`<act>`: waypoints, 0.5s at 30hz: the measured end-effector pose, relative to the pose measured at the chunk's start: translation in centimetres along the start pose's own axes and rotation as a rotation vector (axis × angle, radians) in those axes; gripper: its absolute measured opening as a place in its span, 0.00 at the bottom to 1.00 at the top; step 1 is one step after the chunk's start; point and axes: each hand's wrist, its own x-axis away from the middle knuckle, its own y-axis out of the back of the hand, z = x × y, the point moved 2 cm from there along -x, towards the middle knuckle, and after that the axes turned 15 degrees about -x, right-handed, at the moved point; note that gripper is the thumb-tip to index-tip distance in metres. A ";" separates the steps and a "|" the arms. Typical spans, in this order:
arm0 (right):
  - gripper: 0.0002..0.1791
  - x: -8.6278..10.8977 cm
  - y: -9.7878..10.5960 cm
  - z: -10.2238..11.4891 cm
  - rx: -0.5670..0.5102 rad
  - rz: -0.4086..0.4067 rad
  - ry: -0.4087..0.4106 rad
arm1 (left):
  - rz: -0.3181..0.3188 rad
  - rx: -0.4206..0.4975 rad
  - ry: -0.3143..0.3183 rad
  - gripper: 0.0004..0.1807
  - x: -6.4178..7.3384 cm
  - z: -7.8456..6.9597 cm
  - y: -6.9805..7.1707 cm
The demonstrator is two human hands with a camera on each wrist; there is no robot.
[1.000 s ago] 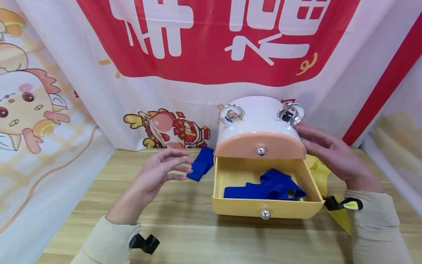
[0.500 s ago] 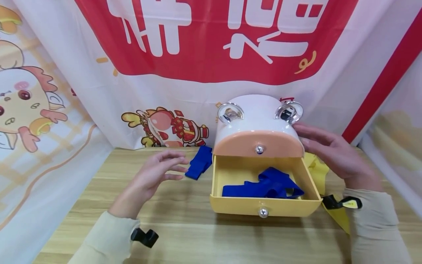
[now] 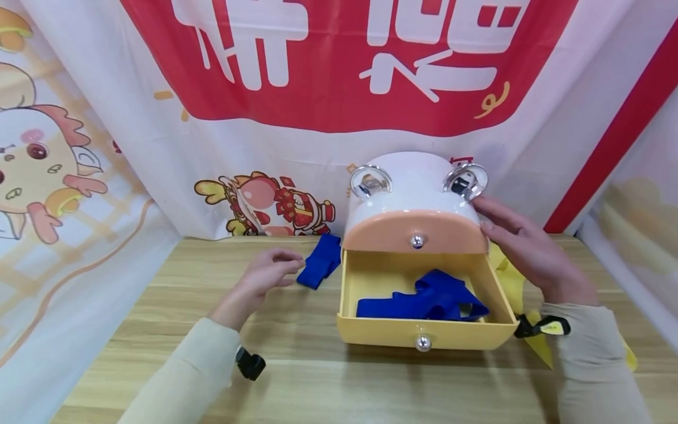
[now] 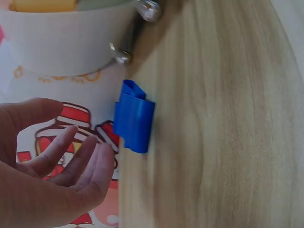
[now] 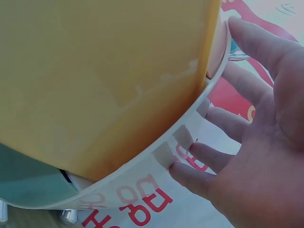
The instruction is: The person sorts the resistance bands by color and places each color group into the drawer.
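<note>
A white storage box point(image 3: 410, 176) has a peach upper drawer point(image 3: 450, 229), pushed in, and a yellow lower drawer point(image 3: 381, 333), pulled out. A blue ribbon point(image 3: 392, 308) lies loosely inside the yellow one. Another blue ribbon point(image 3: 320, 262), folded up, lies on the table left of the box. Beside it my left hand point(image 3: 265, 274) hovers with fingers loosely bent, holding nothing; in the left wrist view a gap shows between that hand point(image 4: 61, 166) and the folded ribbon point(image 4: 135, 118). My right hand point(image 3: 529, 250) rests its fingertips against the box's right side, fingers spread along the white shell point(image 5: 164, 142).
Yellow fabric point(image 3: 511, 282) lies on the wooden table point(image 3: 286, 377) right of the box, partly under the right arm. A printed white and red cloth point(image 3: 339, 112) hangs close behind the box. Silver rings point(image 3: 371, 181) stick up from the box's top.
My left hand has moved slightly toward the folded blue ribbon, its fingers drawn closer together. My right forearm has shifted slightly left, the hand still at the box's side. The drawers have stayed put.
</note>
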 end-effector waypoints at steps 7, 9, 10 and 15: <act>0.33 0.4 -0.2 -0.4 -0.013 0.005 -0.021 | -0.093 -0.194 0.044 0.28 -3.9 0.7 -2.4; 0.33 0.5 -0.2 -0.5 -0.019 0.004 -0.023 | -0.101 -0.186 0.060 0.29 -4.8 0.9 -3.1; 0.33 0.5 -0.2 -0.5 -0.021 0.002 -0.021 | -0.112 -0.178 0.063 0.30 -5.2 1.0 -3.3; 0.34 0.2 -0.1 -0.2 -0.008 -0.018 -0.029 | -0.174 -0.237 0.099 0.29 -6.9 0.7 -4.0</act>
